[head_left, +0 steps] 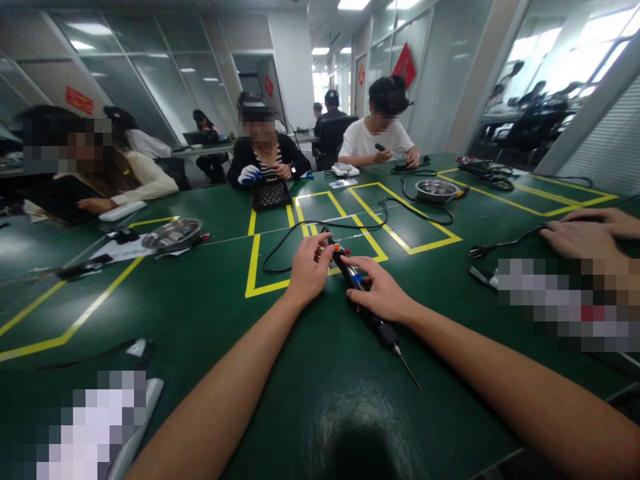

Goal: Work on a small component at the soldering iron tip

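Note:
A black electric screwdriver (376,323) with a blue band slants across the green table before me, its long thin bit pointing toward me and to the right. My right hand (383,290) is wrapped round the middle of its body. At the far end, the bent fingers of my left hand (313,263) close on the tail where the cord comes out. Small orange and red parts (340,251) show between my two hands. From the tail, a black cord (280,247) loops away over the table. My left fingertips are partly hidden.
Yellow tape (253,267) marks boxes on the green table (210,333). Metal bowls stand at left (173,235) and right (437,191). Another person's hands (583,233) rest at right near a plug (479,251). Across the table, people handle a black tray (271,195) and tools.

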`<move>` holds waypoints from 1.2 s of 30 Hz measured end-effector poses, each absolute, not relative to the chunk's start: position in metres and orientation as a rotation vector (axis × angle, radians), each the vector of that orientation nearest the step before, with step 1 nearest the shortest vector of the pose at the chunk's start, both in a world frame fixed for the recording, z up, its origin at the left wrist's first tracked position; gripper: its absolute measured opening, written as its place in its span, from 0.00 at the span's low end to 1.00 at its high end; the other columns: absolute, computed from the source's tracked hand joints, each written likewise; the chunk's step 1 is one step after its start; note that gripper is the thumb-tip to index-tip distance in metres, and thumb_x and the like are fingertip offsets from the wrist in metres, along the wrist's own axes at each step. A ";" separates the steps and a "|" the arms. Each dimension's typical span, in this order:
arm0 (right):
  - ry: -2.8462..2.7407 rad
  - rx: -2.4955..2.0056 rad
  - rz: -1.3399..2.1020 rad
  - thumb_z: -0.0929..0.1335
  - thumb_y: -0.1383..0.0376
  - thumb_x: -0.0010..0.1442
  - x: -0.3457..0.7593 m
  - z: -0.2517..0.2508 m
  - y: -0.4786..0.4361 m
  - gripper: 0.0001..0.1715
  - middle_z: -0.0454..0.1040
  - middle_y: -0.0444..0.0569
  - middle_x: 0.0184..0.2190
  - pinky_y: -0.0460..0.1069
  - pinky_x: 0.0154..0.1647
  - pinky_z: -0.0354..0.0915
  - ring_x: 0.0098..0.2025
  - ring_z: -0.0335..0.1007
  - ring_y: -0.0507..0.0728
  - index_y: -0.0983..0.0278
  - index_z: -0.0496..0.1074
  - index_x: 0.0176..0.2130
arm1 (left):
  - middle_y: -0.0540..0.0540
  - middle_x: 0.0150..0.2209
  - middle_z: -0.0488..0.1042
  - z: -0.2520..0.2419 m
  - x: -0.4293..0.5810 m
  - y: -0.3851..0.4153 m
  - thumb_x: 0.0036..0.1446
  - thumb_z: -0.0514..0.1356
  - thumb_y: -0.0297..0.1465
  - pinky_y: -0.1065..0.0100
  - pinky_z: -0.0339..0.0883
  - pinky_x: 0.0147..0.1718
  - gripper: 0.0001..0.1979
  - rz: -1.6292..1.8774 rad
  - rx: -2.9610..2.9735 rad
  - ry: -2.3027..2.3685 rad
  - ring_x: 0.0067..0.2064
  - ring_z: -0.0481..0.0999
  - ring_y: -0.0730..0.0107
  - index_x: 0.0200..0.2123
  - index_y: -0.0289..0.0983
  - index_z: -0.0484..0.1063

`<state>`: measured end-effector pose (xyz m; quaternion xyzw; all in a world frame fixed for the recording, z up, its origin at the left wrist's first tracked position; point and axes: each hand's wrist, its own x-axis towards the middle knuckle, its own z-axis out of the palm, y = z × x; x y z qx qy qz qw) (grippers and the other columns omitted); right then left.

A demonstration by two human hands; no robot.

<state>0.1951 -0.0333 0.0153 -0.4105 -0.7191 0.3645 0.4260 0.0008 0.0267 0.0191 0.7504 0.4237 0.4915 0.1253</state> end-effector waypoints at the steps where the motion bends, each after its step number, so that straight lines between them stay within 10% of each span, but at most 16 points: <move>1: -1.841 -1.019 0.831 0.71 0.72 0.52 0.195 0.014 -0.033 0.42 0.64 0.55 0.62 0.60 0.54 0.73 0.57 0.70 0.63 0.56 0.68 0.64 | 0.42 0.47 0.71 0.020 0.004 0.024 0.68 0.55 0.36 0.62 0.72 0.45 0.17 1.417 2.213 1.195 0.42 0.74 0.65 0.57 0.39 0.71; 7: -1.956 -1.061 0.620 0.71 0.74 0.49 0.194 0.011 -0.032 0.42 0.67 0.56 0.60 0.60 0.69 0.57 0.62 0.64 0.62 0.62 0.68 0.64 | 0.40 0.48 0.68 0.010 0.003 0.022 0.69 0.53 0.34 0.58 0.70 0.51 0.13 1.347 2.367 1.182 0.49 0.72 0.61 0.51 0.38 0.72; 36: -2.006 -1.202 0.564 0.71 0.72 0.51 0.195 0.017 -0.033 0.42 0.66 0.58 0.61 0.58 0.68 0.57 0.63 0.64 0.63 0.64 0.67 0.65 | 0.42 0.44 0.70 -0.001 0.004 0.020 0.67 0.55 0.41 0.64 0.71 0.38 0.13 1.305 2.020 1.222 0.40 0.74 0.66 0.44 0.37 0.67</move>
